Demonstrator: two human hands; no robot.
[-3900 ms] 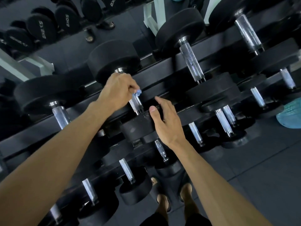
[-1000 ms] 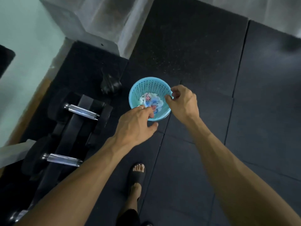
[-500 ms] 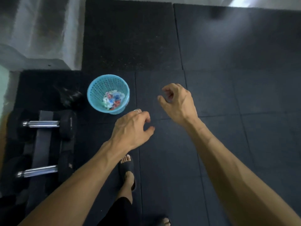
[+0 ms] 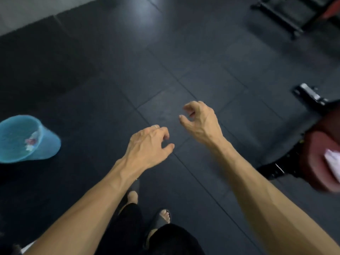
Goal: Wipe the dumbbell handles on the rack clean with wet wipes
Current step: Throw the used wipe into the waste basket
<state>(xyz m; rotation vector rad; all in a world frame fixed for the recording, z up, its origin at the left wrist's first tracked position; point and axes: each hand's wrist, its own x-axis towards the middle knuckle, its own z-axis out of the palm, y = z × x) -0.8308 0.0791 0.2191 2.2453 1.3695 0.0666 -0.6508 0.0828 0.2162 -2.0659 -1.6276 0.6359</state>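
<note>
Both the left hand [image 4: 147,144] and right hand [image 4: 200,122] hang loosely curled and empty; basket [image 4: 46,144] at left apparently holds used wipes; no rack visible.

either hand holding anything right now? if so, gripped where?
Nothing is held. The left hand and right hand both hang over the bare floor mat with loosely curled fingers, empty.

Both hands, left [image 4: 149,142] and right [image 4: 200,122], loosely curled and empty over black floor tiles [image 4: 165,61], well right of blue basket [image 4: 27,138]; maroon bench [image 4: 323,159] farther right.
</note>
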